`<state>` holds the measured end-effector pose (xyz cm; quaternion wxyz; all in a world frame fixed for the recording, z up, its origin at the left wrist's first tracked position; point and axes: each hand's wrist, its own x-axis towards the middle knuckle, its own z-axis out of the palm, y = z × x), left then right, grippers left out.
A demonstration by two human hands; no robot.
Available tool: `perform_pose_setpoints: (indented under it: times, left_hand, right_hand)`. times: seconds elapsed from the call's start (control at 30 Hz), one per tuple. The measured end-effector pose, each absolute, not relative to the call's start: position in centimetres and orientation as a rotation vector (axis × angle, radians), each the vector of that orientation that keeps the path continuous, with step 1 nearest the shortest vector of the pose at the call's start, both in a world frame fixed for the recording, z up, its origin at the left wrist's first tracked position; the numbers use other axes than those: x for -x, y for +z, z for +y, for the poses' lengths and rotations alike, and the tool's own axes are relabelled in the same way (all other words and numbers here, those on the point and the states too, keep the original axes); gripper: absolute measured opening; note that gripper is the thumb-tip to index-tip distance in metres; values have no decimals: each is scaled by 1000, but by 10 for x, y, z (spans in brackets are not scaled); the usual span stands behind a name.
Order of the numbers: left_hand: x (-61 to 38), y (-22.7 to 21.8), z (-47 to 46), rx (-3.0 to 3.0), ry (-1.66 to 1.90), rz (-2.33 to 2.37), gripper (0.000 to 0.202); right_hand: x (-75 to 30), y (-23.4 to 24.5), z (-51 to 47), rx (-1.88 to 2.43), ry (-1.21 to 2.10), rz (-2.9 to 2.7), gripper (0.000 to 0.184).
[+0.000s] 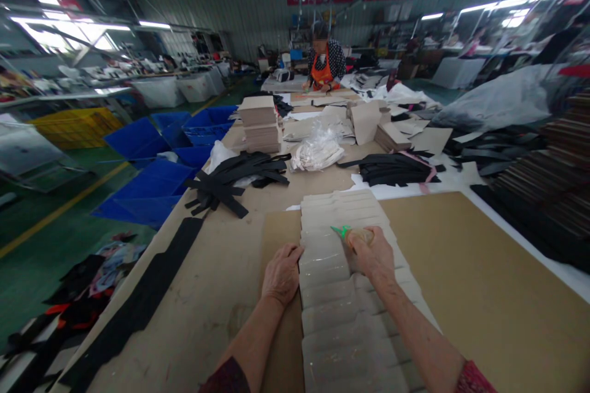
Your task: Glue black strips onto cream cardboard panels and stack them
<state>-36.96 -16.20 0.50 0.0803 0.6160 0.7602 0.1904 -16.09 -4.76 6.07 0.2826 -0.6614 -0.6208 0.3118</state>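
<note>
Overlapping grey-beige sheets [325,307] lie in a long row in front of me, with thin shiny lines of glue across several of them. My left hand [282,273] lies flat on a brown board strip, its fingertips at the row's left edge. In my right hand [375,255] is a glue bottle [362,237] with a green nozzle [341,231]. Its body is partly hidden by my fingers. The nozzle points left, just over the sheets; whether it touches them I cannot tell.
Black strips [242,172] and a second bundle of black strips [396,169] lie beyond the row. Between them sits a clear plastic bag [318,150]. Stacked cardboard pieces [260,126] stand farther back. Blue bins [152,190] stand left of the table. A person [326,64] works at the far end.
</note>
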Motion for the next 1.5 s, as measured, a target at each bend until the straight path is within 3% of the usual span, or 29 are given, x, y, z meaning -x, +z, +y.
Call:
perform_pose_setpoints:
  times: [1.07, 1.23, 1.5]
  left_hand:
    - [371, 4, -161, -1854, 525, 2282, 43]
    - [372, 4, -160, -1854, 518, 2281, 43]
    - [371, 7, -160, -1840, 505, 2283, 44]
  right_hand:
    - [142, 98, -9, 1889, 722, -1937, 40]
    - [127, 96, -4, 1922, 720, -1876, 33]
    - [103, 84, 1, 1925, 687, -1795, 41]
